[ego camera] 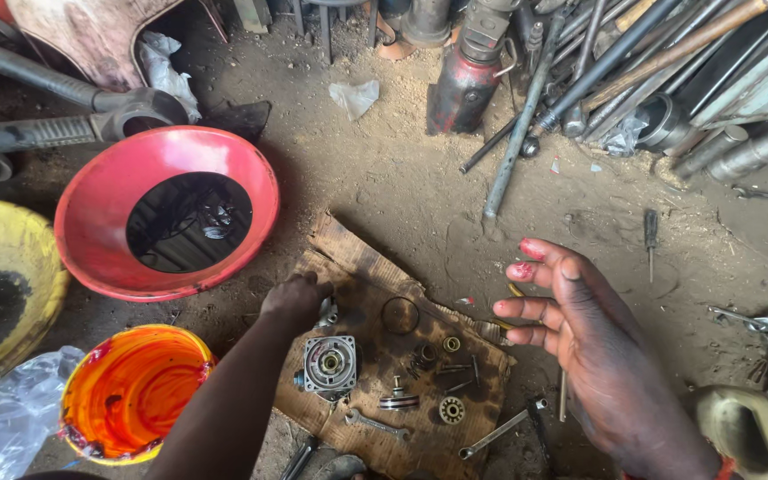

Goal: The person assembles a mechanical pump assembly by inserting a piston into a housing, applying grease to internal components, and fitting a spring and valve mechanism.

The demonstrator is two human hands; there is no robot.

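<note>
Head view: your left hand (297,298) is closed down on a small metal fitting (328,312) at the top-left of the oily cardboard sheet (348,253). Fingers are curled over it, so I can't tell how firm the grip is. Your right hand (580,333) hangs over the right edge of the sheet, fingers spread, holding nothing; fingertips (523,271) carry red stain.

Handling, as I judge it:
- Fitting looks like solid metal, small, stiff, probably oil-filmed and slippery. Pinch across its body, not the tip.
- Round-bored pump housing (330,364) just below your left hand is the heavy piece. Rigid, likely greasy. Take it by the square outer body, keep fingers off the bore.
- Loose bits near it: brass bush (452,343), small gear (452,410), spool-shaped piece (398,401), dark ring (400,315). Light, easy to roll off into the dirt.

Around it:
- Spanner (376,424) lies just below the housing, a second long tool (500,430) to its right.
- Red basin (167,209) of dark fluid sits upper left, orange bucket (132,391) right beside your left forearm, yellow basin (2,284) at far left. The bucket is the closest thing to knock.
- Red bottle jack (466,84) and steel rods (615,62) are well apart at the top, and the screwdriver (651,236) sits off to the right.
</note>
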